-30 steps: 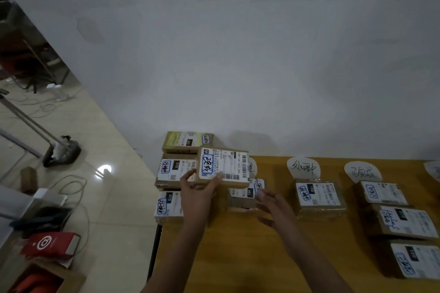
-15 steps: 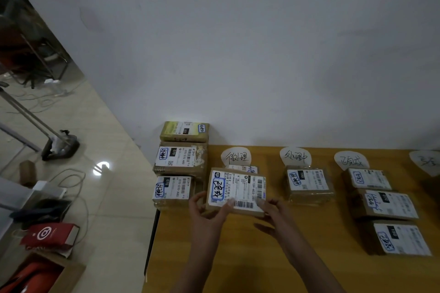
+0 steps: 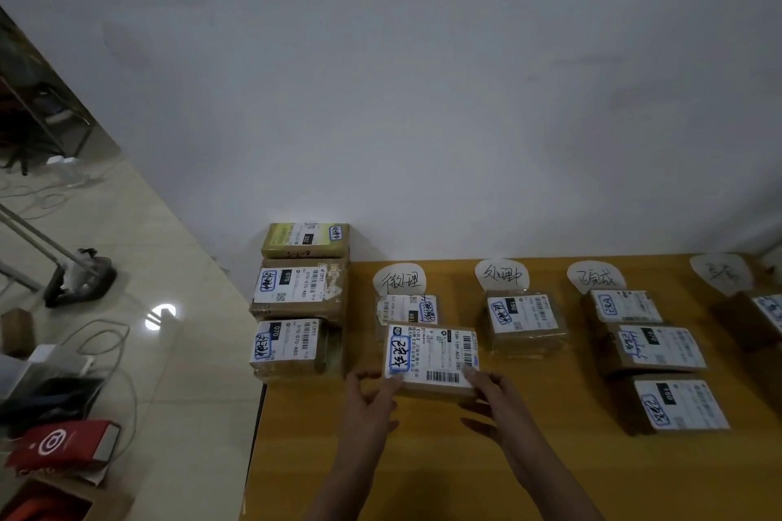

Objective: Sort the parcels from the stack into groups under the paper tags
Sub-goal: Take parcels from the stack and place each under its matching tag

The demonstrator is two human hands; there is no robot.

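The parcel (image 3: 431,355) lies label-up just in front of a smaller parcel (image 3: 406,309) under the leftmost paper tag (image 3: 400,279). Whether it rests on the table (image 3: 423,478) cannot be told. The left hand (image 3: 370,398) pinches its near left corner and the right hand (image 3: 493,391) its near right corner. The stack (image 3: 300,300) stands to the left.

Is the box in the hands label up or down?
Label up: the parcel shows its white label and barcode, left hand and right hand holding its near corners.

both hands, left hand (image 3: 367,397) and right hand (image 3: 493,390), hold a labelled parcel (image 3: 430,356) over the table (image 3: 423,470).
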